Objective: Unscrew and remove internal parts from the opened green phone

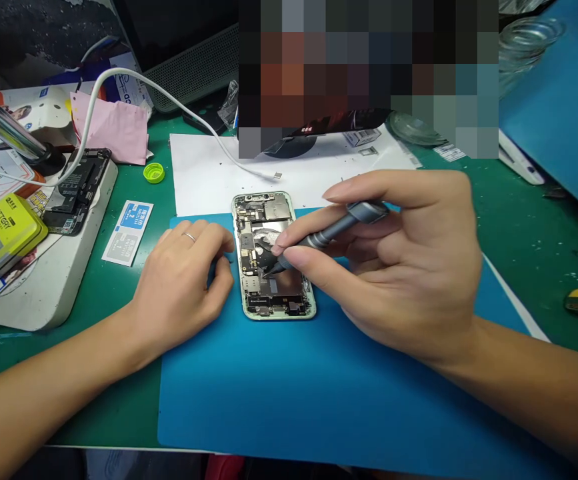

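Taking the opened phone (273, 293) as my clock's centre, I'm seeing the yellow battery box (9, 230) lying out at nine, the printed card (127, 233) lying closer in on that side, and the green cap (154, 173) sitting at ten. My left hand (181, 277) is resting at nine, just beside the phone, its fingers loosely curling and gripping nothing I can see. The phone itself is lying face-up on the blue mat (269, 387), its insides showing, with a white cable's plug (278, 175) lying at twelve. My right hand (409, 267) is coming in from three, thumb and fingertips pinching a grey pen-shaped tool (336, 227); its tip is pointing towards eight, over the boards, touching or not I can't tell.
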Tool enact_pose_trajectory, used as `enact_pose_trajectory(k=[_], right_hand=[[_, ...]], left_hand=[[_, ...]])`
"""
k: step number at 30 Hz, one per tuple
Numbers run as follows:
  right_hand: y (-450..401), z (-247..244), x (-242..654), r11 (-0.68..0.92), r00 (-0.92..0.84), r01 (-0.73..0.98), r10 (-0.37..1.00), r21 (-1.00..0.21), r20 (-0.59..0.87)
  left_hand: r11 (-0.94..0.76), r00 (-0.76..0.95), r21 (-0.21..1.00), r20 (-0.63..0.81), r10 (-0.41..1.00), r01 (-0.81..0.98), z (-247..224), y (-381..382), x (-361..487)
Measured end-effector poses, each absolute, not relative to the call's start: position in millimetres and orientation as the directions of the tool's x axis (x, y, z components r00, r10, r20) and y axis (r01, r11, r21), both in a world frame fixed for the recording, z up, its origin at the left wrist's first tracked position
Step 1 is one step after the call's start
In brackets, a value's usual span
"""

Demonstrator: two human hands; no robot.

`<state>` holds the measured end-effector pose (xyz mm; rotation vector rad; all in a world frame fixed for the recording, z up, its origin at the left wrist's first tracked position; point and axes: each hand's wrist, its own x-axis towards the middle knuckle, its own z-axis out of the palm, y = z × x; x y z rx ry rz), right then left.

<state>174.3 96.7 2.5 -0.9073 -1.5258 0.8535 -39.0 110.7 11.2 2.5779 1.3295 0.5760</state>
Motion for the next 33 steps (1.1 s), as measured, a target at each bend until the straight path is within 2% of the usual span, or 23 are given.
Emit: enact_pose_trajectory(k=[10,16,21,24,25,26,27,29,30,31,33], right_hand=[[95,2,174,0.368,-0.124,0.075,0.926,-0.927,0.358],[94,-1,172,0.426,-0.096,0.091,0.903,-0.900,0.418],[95,7,176,0.511,-0.032,0.213,0.855,-0.832,0.517],[96,29,189,0.517,-0.049,0.338,0.844,-0.786,0.534],[96,36,197,0.479,-0.080,0.421,0.866,-0.771,0.494],[96,43,205,0.461,-0.112,0.498,0.874,-0.735,0.472],[95,47,215,0.488,-0.074,0.551,0.836,-0.677,0.544],[94,47,238,0.557,-0.203,0.658,0.779,-0.507,0.593],[94,43,250,0.510,-0.167,0.738,0.773,-0.442,0.612],[95,37,262,0.509,-0.226,0.793,0.756,-0.335,0.614],[99,21,285,0.674,-0.448,0.713,0.650,-0.194,0.613]], left_hand=[[-0.583,0.530,0.440,0.251,0.810,0.683,15,110,-38],[-0.613,0.563,0.436,0.255,0.786,0.659,17,107,-37],[-0.632,0.576,0.427,0.270,0.772,0.647,16,106,-38],[-0.592,0.526,0.489,0.282,0.803,0.641,16,105,-39],[-0.573,0.506,0.511,0.281,0.815,0.640,16,105,-40],[-0.560,0.493,0.526,0.277,0.825,0.641,16,105,-40],[-0.552,0.489,0.531,0.271,0.829,0.643,17,105,-41],[-0.558,0.501,0.523,0.264,0.824,0.644,18,106,-41],[-0.564,0.507,0.518,0.264,0.820,0.643,19,106,-41],[-0.570,0.514,0.515,0.263,0.816,0.640,19,107,-41],[-0.579,0.530,0.513,0.258,0.808,0.634,20,108,-41]])
